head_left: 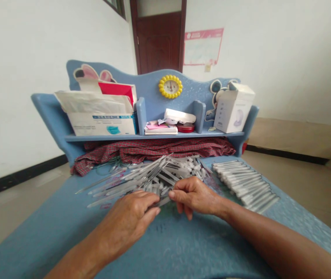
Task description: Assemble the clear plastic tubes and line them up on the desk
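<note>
Between my two hands a slim translucent strip is held low over the blue desk. My left hand pinches one end of it between thumb and fingers. At the other end, the thumb and forefinger of my right hand are closed, with the lower fingers curled down. Just beyond both hands lies a loose pile of thin clear, white and dark plastic sticks; their exact kind is too blurred to tell. A neat row of similar clear sticks with white ends rests to the right.
Behind the pile a red checked cloth is bunched under the blue shelf. The shelf bears an opened mask box, a stack of papers, a red round tin and a white carton. A yellow flower-shaped clock hangs above.
</note>
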